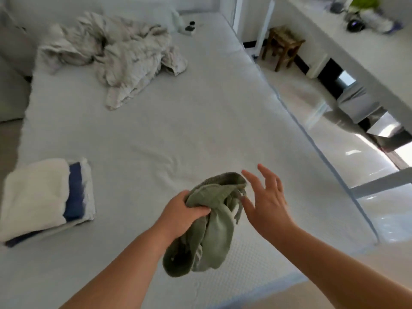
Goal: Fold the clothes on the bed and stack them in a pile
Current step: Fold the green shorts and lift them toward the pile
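Green garment bunched in our left hand, not yet spread for folding.

Our left hand (182, 211) grips the crumpled green garment (209, 221) above the near part of the bed (178, 130), so it hangs free. Our right hand (265, 206) is beside it, fingers spread and holding nothing, probably to find an edge. A folded white-and-blue stack (44, 197) sits near the bed's left edge; a rumpled pale heap (120, 56) waits at the far end.
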